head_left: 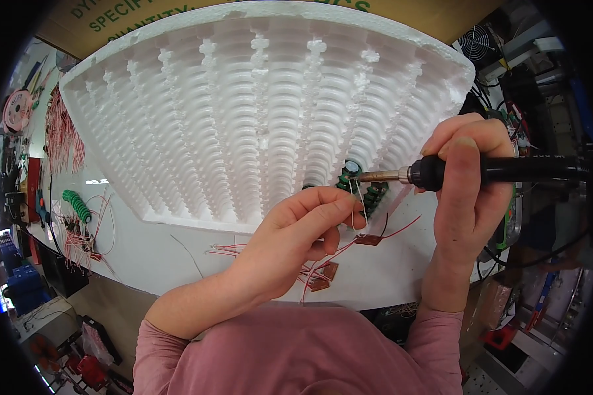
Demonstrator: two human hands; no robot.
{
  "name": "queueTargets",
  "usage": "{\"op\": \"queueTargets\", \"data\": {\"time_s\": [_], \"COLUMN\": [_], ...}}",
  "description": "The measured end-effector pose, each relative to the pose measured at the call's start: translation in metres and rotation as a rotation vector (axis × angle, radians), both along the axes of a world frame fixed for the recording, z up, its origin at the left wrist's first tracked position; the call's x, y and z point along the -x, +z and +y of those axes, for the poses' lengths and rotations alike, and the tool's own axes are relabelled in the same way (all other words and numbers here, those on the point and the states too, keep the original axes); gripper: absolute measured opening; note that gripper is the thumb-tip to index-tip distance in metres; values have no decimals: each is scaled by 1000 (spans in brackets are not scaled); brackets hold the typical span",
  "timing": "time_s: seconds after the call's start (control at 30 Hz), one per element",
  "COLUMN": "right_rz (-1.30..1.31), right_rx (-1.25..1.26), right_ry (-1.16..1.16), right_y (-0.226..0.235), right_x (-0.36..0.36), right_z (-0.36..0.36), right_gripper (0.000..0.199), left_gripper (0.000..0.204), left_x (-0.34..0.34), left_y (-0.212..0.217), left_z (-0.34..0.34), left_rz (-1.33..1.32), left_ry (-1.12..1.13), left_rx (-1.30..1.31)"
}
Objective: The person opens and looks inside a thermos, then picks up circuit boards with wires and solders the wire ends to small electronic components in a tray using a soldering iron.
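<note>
My right hand (471,178) is wrapped round the black handle of a soldering iron (540,169), whose metal tip points left. That tip meets a small green part with a round silvery top (352,167), seated at the near edge of a white foam tray (263,131). Just beside the tip, my left hand (303,227) pinches a thin white wire (353,210) between thumb and forefinger. Another dark green part (375,192) sits to the right in the tray. Below my left fingers lies a small brown circuit board (370,239) with red and black wires.
More brown boards (323,276) and red wires (227,249) lie on the white table (204,273) near my body. At left are a green coiled piece (77,205) and a hanging bunch of red wires (62,141). A cardboard box (217,8) stands behind the tray.
</note>
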State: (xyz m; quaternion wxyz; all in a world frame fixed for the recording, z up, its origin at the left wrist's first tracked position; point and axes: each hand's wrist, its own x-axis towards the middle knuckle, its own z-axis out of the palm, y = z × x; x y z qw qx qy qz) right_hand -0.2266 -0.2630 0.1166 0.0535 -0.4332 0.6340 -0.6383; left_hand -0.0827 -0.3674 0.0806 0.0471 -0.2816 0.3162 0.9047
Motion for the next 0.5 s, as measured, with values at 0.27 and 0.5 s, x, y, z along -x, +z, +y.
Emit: {"op": "queueTargets", "data": {"time_s": [0.27,0.5], "right_rz": [4,-28], "right_rx": [4,18], "right_ry": [5,4], "right_y": [0,-1], "right_x": [0,0], "right_z": [0,0], "right_gripper": [10,10], "left_gripper": [17,16], "left_x": [0,1], "left_y": [0,3], "left_z": [-1,-3], "left_rz": [3,-35], "left_ry": [-4,-13], "left_rx": [0,12]}}
